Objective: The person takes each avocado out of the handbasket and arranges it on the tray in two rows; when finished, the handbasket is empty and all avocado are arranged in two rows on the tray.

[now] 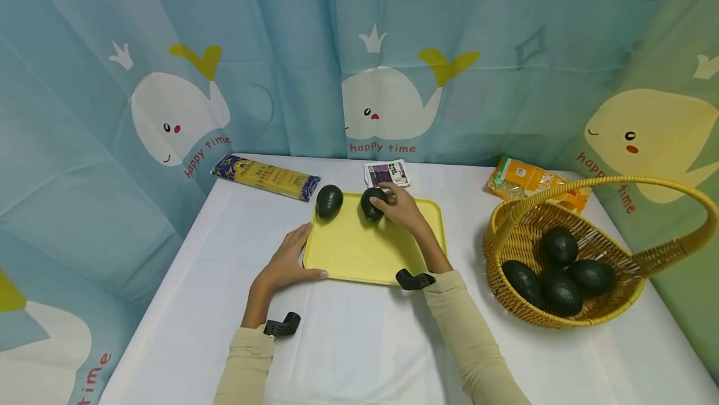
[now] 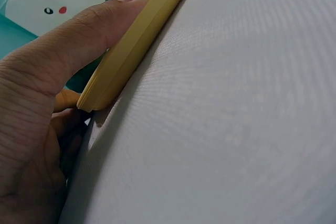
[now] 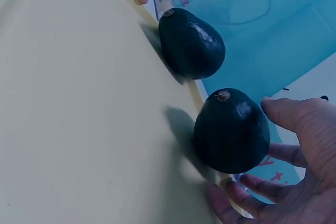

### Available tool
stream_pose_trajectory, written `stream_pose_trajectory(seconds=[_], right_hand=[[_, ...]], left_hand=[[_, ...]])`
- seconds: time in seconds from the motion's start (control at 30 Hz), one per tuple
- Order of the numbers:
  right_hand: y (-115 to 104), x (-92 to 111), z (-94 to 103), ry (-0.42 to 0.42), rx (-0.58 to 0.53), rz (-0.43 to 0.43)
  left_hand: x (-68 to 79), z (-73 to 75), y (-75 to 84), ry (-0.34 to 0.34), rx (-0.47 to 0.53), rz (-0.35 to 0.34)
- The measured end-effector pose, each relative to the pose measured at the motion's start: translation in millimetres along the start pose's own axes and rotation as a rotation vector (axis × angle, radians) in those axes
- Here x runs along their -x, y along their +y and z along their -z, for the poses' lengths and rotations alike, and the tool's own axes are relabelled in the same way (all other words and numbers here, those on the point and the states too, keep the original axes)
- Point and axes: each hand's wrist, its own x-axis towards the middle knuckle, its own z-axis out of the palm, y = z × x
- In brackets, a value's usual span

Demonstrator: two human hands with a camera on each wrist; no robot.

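Note:
A yellow tray (image 1: 359, 255) lies on the white table. My left hand (image 1: 289, 258) holds its near left corner, the thumb along the front edge and the fingers at the left side. In the left wrist view that thumb (image 2: 100, 22) overlaps the rim. My right hand (image 1: 401, 208) has thumb and fingers around a dark green avocado (image 1: 371, 205) at the tray's far edge. The right wrist view shows that avocado (image 3: 231, 132) stem scar up, the thumb tip right at its side. Another avocado (image 1: 329, 201) rests in the tray's far left corner.
Several avocados (image 1: 562, 292) sit in a wicker basket (image 1: 494, 261) with a tall handle, to the right. A long yellow and blue packet (image 1: 266, 177), a white and purple sachet (image 1: 387, 173) and an orange bag (image 1: 528, 177) lie along the back, before a curtain (image 1: 292, 49).

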Motion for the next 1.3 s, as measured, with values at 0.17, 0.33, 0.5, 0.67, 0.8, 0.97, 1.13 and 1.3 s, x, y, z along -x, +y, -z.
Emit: stream_pose_trajectory(seconds=[0.17, 0.33, 0.5, 0.67, 0.8, 0.97, 1.13, 1.3], right_hand=[[-3, 3, 5.7, 0.014, -0.019, -0.019], [-8, 8, 13.8, 0.047, 0.013, -0.027], [-14, 13, 21.9, 0.063, 0.045, -0.008], [-23, 19, 30.5, 0.080, 0.029, 0.019], [-32, 27, 38.5, 0.093, 0.029, 0.058], [-44, 41, 52.8, 0.074, 0.035, 0.110], [-56, 58, 68.6, 0.014, 0.032, 0.157], [-70, 77, 83.3, -0.048, 0.056, 0.216]], left_hand=[[0.2, 0.0, -1.2, 0.005, 0.004, 0.000], [1.0, -0.8, -2.7, 0.005, 0.007, 0.001], [1.9, -1.2, -2.7, 0.004, 0.019, 0.003], [1.8, -0.9, -1.9, 0.009, 0.014, -0.010], [1.5, -1.0, -2.1, 0.012, 0.002, -0.017], [1.2, -1.9, -2.8, 0.014, 0.004, -0.021], [1.9, -1.2, -2.1, 0.012, 0.009, -0.019], [1.0, 0.4, -1.0, 0.006, 0.010, -0.007]])
